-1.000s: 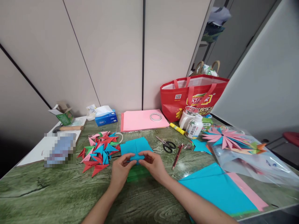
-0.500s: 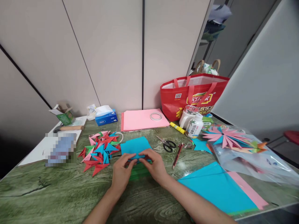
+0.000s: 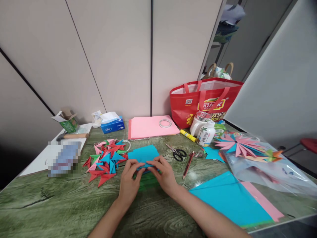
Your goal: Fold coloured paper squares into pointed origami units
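Together, the left hand (image 3: 129, 178) and right hand (image 3: 166, 174) pinched the near edge of the blue paper (image 3: 143, 153) between thumbs and fingertips, in the middle of the surface (image 3: 56, 208). Something green (image 3: 148, 183) showed just below them. Near the left hand lay a pile of folded points (image 3: 107, 163), red, pink, green and blue. Scissors (image 3: 179, 155) and a red pencil (image 3: 188, 165) lay beyond the right hand, and a larger blue sheet (image 3: 231, 201) overlapped a pink strip (image 3: 262, 201) beside that forearm.
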A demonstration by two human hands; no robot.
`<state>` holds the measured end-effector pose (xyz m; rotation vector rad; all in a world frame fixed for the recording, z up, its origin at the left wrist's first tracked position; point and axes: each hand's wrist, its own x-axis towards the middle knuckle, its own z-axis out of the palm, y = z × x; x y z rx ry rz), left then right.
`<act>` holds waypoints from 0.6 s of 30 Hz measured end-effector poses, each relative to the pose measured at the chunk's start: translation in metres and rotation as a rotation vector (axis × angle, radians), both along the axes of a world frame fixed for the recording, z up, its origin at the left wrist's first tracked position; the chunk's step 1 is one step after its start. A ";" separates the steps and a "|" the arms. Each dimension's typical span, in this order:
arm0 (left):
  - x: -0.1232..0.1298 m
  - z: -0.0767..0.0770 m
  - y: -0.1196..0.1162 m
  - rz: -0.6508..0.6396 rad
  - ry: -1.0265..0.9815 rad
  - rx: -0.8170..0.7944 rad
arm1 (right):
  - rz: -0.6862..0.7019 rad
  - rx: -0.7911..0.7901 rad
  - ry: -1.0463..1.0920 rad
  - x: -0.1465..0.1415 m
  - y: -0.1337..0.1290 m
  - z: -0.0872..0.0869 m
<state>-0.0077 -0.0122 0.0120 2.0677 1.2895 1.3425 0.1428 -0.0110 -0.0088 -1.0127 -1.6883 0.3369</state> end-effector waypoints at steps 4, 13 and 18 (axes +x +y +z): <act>0.003 0.004 0.000 -0.048 -0.117 -0.108 | -0.022 0.005 0.014 0.000 -0.001 0.004; 0.002 0.006 0.002 -0.072 -0.452 -0.294 | 0.088 -0.009 0.117 0.000 -0.006 0.011; 0.001 0.004 0.002 -0.094 -0.456 -0.313 | 0.082 -0.003 0.148 0.000 -0.006 0.014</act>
